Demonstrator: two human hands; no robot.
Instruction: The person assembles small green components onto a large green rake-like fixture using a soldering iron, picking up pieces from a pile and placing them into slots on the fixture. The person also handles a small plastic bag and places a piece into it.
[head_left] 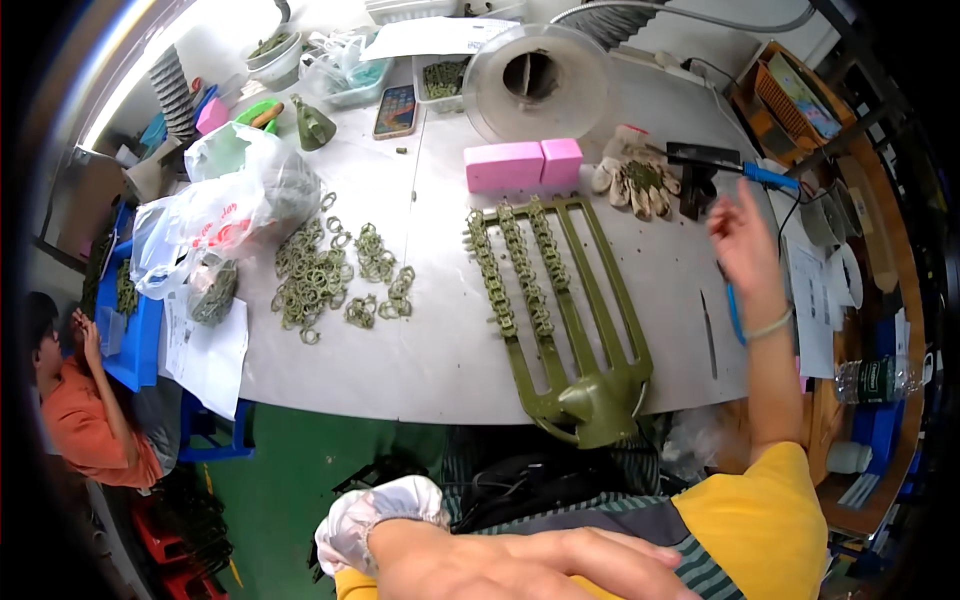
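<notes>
A worker's right hand point(740, 235) stretches over a grey worktable point(430, 370), fingers mostly extended and loosely spread, grasping nothing visible; the fingertips are just beside one blue-handled soldering iron point(770, 177) at the table's right side, and whether they touch it cannot be told. The left hand point(560, 565) crosses low before the body, back upward, its palm hidden, so whether it grips anything cannot be told. Near the table's front edge lies one olive-green rack point(600, 395) with five bars: three carry rows of green rings point(525, 265), two are bare. Behind it stand two pink blocks point(505, 167). More loose rings point(310, 275), too many to count, lie in heaps to the left. One phone point(395, 111) rests farther back; one co-worker point(95, 430) in an orange shirt sits at left
</notes>
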